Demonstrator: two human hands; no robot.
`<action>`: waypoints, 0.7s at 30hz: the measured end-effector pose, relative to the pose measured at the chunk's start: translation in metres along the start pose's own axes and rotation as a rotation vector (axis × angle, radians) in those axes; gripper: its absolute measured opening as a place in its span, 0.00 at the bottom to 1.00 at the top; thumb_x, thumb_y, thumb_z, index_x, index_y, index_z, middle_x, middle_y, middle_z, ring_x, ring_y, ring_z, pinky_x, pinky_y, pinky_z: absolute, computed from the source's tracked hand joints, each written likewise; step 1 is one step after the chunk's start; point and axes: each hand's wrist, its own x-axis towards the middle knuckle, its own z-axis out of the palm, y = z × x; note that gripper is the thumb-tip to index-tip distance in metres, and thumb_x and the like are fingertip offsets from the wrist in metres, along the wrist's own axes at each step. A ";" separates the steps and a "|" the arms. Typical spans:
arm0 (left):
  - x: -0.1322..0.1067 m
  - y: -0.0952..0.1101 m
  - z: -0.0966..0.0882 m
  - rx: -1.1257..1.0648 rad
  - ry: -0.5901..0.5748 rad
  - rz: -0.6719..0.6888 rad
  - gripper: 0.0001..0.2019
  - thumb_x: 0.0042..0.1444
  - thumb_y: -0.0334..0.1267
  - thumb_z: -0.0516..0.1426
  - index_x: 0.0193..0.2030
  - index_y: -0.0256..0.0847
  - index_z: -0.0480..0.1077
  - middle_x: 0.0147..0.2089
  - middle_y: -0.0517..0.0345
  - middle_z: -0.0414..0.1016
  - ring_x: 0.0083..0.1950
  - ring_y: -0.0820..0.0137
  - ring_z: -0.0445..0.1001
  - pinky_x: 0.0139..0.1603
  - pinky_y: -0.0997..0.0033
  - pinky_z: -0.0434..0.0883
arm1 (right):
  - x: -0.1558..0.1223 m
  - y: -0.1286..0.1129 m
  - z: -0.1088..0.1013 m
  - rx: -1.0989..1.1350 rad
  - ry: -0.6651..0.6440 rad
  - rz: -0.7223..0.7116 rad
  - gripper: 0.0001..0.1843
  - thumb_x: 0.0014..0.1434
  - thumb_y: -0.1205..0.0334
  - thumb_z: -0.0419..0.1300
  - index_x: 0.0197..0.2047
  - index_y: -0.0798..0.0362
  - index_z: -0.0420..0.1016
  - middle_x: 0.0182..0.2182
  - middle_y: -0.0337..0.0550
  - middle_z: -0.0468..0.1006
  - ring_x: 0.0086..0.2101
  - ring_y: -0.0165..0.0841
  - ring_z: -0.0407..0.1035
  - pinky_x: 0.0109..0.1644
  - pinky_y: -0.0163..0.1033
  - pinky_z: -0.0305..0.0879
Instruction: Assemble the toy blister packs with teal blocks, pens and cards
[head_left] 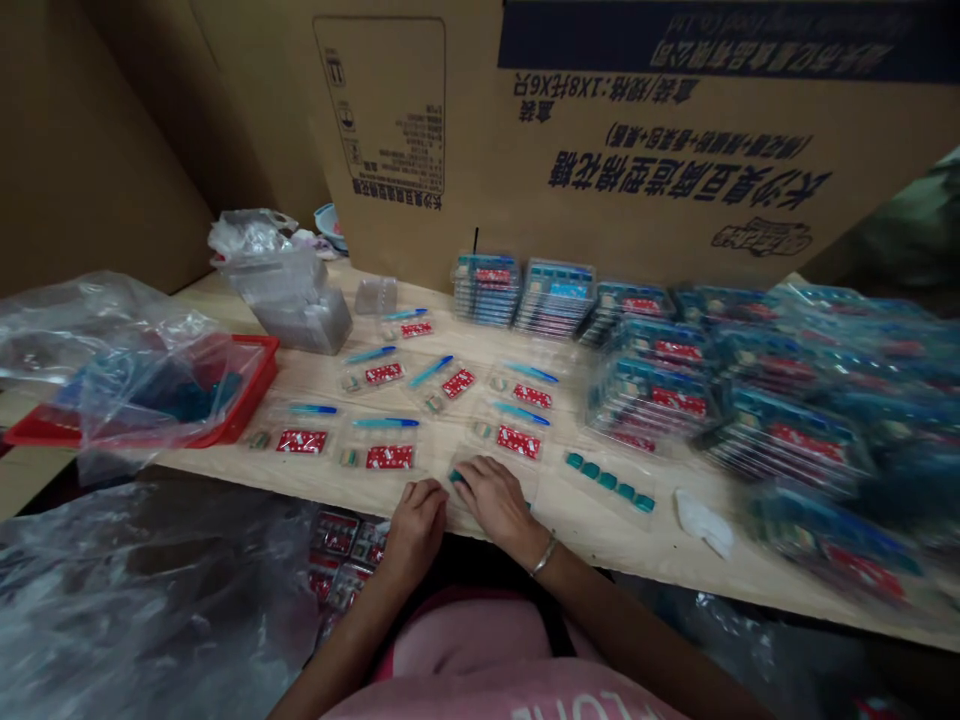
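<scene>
My right hand point(496, 505), with a bangle on the wrist, bends over a clear plastic tray at the table's front edge. Its fingertips close on a small teal piece point(455, 476) at the tray's left end; the hand covers most of the tray. Close beside it, my left hand point(418, 520) has its fingers pinched together, and anything in them is hidden. To the right lies another clear tray point(609, 484) with a row of several teal pieces. Beyond my hands are open trays, each with a blue pen point(385, 422) and a red patterned card point(390, 457).
Stacks of filled clear packs point(649, 390) crowd the right side. A red bin point(247, 400) with blue items under plastic film stands left, near nested clear trays point(300, 300). A white scrap point(705, 522) lies right. Large cardboard point(480, 130) walls the back.
</scene>
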 end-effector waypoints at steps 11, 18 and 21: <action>0.020 0.013 0.001 -0.091 -0.274 0.045 0.16 0.51 0.36 0.61 0.49 0.43 0.72 0.59 0.46 0.69 0.65 0.54 0.59 0.68 0.48 0.50 | -0.057 0.025 -0.021 0.003 0.081 -0.053 0.22 0.63 0.65 0.49 0.60 0.54 0.64 0.56 0.53 0.70 0.55 0.41 0.64 0.58 0.51 0.63; 0.019 0.003 0.009 0.153 -0.267 0.152 0.16 0.57 0.38 0.56 0.52 0.44 0.72 0.60 0.48 0.68 0.65 0.55 0.61 0.65 0.50 0.57 | -0.069 0.024 -0.005 -0.079 -0.064 -0.133 0.31 0.60 0.63 0.51 0.66 0.60 0.53 0.63 0.56 0.56 0.63 0.42 0.51 0.63 0.53 0.56; 0.014 -0.002 0.011 0.235 -0.217 0.228 0.16 0.56 0.37 0.56 0.52 0.45 0.72 0.58 0.50 0.71 0.62 0.55 0.65 0.62 0.51 0.62 | -0.069 0.027 -0.008 -0.056 -0.068 -0.136 0.32 0.60 0.61 0.53 0.66 0.59 0.54 0.63 0.55 0.57 0.63 0.41 0.52 0.63 0.53 0.55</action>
